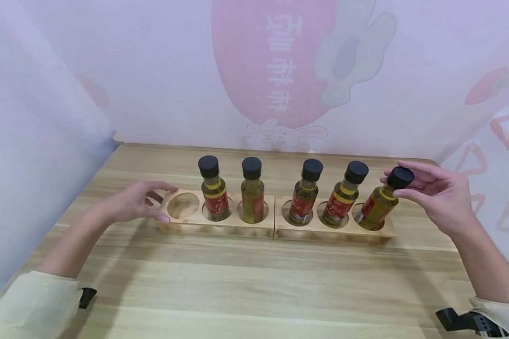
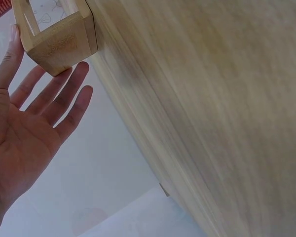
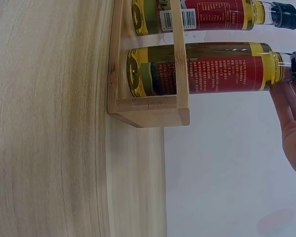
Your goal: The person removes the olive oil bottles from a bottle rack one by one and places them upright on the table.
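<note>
Two wooden bottle racks meet end to end on the table. My left hand [image 1: 140, 202] grips the outer end of the left rack [image 1: 229, 230], thumb at its front corner and a finger at its back corner. Two oil bottles with black caps and red labels, one nearer the left end [image 1: 216, 205] and one nearer the seam [image 1: 251, 202], stand in it. At the far right, my right hand [image 1: 445, 193] pinches an oil bottle [image 3: 222, 69] by its neck and cap. That bottle leans right in the end hole of the right rack [image 1: 322, 236].
Two more oil bottles, one by the seam [image 1: 302, 202] and one in the middle hole [image 1: 340, 202], stand in the right rack. The wood-grain table [image 1: 254, 287] runs back to a pale printed curtain [image 1: 161, 70], which also hangs along both sides.
</note>
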`<state>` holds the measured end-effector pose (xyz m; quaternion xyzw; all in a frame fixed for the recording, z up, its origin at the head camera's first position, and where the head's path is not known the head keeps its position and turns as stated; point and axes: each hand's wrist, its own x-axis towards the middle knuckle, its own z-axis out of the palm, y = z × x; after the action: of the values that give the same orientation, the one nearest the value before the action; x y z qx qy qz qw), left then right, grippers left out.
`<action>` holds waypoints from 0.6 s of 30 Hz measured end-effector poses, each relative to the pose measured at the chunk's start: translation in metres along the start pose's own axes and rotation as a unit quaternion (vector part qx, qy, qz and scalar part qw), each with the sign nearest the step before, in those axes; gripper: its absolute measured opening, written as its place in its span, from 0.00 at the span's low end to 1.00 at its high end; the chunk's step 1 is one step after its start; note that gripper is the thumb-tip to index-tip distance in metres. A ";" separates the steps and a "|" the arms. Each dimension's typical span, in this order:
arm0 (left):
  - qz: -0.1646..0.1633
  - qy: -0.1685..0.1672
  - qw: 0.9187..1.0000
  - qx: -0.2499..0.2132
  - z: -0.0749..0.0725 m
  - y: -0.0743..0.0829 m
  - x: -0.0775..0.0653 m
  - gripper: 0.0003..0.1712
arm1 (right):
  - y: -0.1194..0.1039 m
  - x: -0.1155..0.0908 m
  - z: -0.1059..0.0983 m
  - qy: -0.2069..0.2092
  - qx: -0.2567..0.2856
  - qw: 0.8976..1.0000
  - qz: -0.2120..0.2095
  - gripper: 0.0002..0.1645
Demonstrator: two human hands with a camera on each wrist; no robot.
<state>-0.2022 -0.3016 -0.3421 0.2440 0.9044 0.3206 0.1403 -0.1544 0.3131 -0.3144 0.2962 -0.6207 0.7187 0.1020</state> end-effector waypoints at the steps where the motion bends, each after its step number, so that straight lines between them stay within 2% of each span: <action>1: 0.000 0.000 1.000 0.000 0.000 0.000 0.000 0.44 | 0.000 0.000 0.000 0.001 0.000 1.000 0.000 0.33; 18: 0.004 0.005 1.000 -0.008 0.001 -0.002 -0.001 0.42 | -0.007 0.001 0.002 0.023 -0.001 1.000 0.000 0.36</action>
<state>-0.2018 -0.3029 -0.3440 0.2447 0.9015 0.3297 0.1365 -0.1508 0.3122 -0.3079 0.2793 -0.6189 0.7248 0.1164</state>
